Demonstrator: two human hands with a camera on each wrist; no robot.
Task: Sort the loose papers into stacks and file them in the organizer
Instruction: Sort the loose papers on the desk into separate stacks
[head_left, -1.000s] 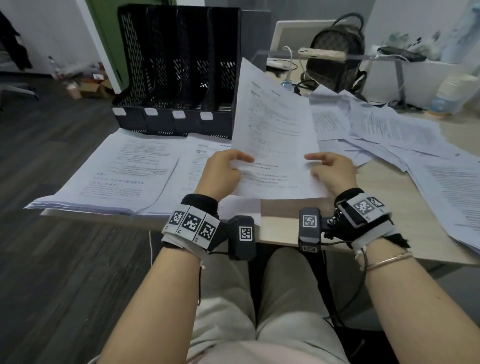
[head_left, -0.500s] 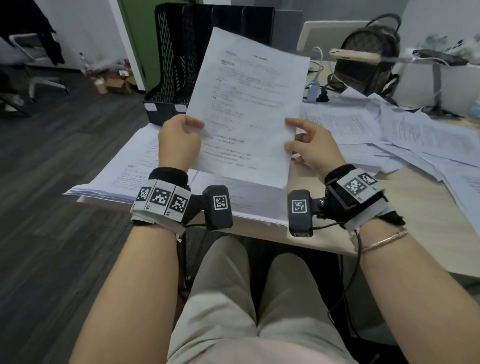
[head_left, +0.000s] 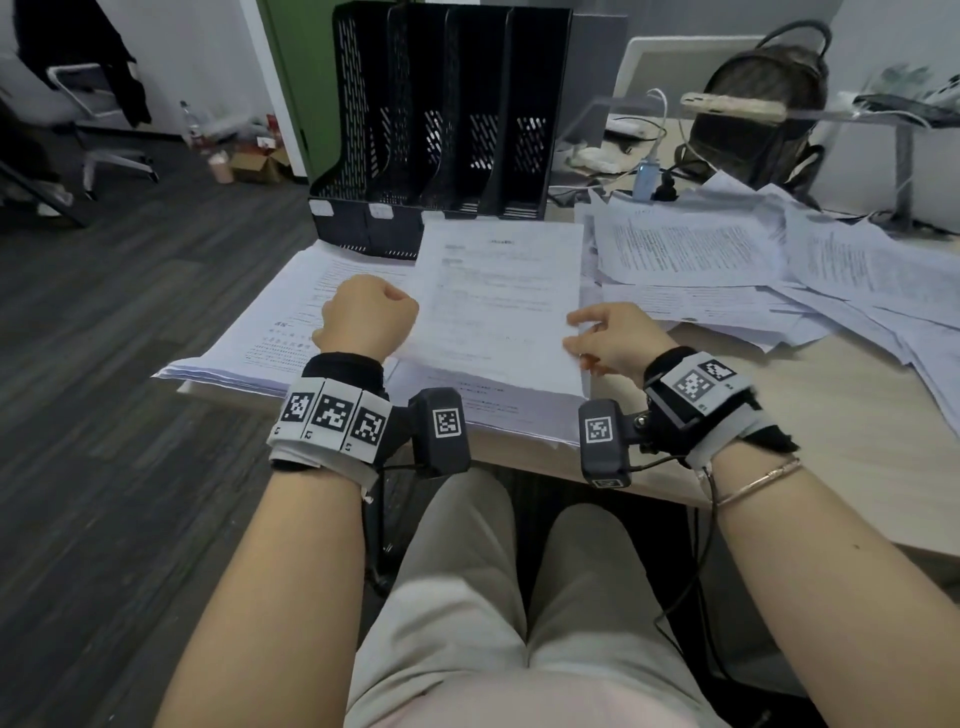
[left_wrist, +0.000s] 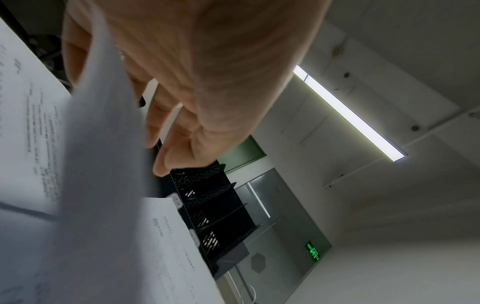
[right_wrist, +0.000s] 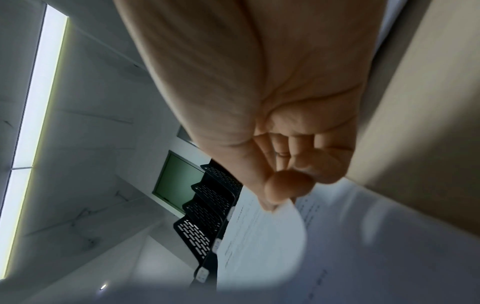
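A printed sheet (head_left: 498, 301) lies almost flat, just above the middle stack (head_left: 488, 410) at the desk's front edge. My left hand (head_left: 369, 317) grips its left edge, thumb on top and fingers beneath, and the left wrist view shows the sheet (left_wrist: 103, 127) running between them. My right hand (head_left: 597, 338) pinches the right edge; the right wrist view has thumb and fingertip meeting on the paper's (right_wrist: 262, 232) corner. A second stack (head_left: 280, 332) lies to the left. The black slotted organizer (head_left: 441, 130) stands behind both stacks. Loose papers (head_left: 737, 260) sprawl over the desk's right side.
A dark backpack (head_left: 758, 114) and a white chair back stand behind the loose papers, beside cables and a small blue bottle (head_left: 647, 179). Bare wooden desk (head_left: 779, 415) shows at my right wrist. An office chair (head_left: 98, 114) stands on the dark floor at far left.
The sheet, held up tilted in front of the organizer before, has come down nearly flat over the middle stack. Both hands kept hold of its edges and lowered with it.
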